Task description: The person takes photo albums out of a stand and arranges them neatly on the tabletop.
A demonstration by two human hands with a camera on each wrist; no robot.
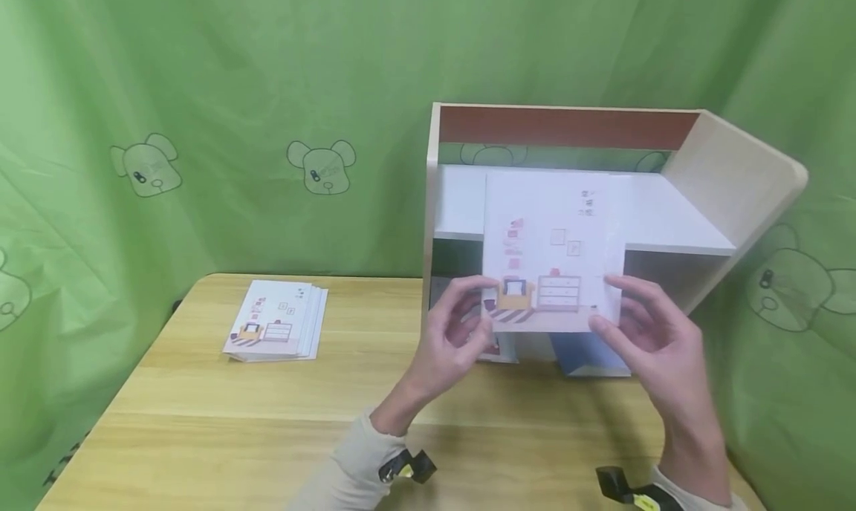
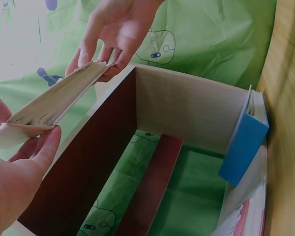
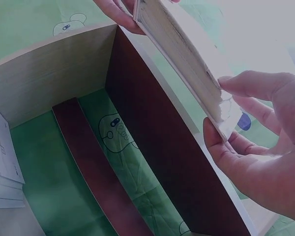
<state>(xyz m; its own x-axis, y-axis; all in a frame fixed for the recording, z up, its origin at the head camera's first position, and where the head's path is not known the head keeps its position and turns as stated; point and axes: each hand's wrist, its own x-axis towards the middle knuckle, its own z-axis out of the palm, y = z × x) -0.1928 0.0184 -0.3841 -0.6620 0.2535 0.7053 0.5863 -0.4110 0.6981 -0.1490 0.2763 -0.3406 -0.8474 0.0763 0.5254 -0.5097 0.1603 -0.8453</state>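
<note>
Book (image 1: 551,251), one, white cover, printed armchair and drawers: raised above the table, each long side pinched between thumb and fingers, left hand (image 1: 455,336) and right hand (image 1: 658,340).
Table (image 1: 221,429), yellowish wood grain: beneath the grip.
Pile of matching books (image 1: 270,318): on the table, left of the grip.
Shelf unit (image 1: 738,177), pale wood sides, white shelf: behind the grip.
Blue book (image 1: 588,353): below the grip.
Curtain (image 1: 388,50), green, outlined animal heads: beyond the grip and to both sides.
</note>
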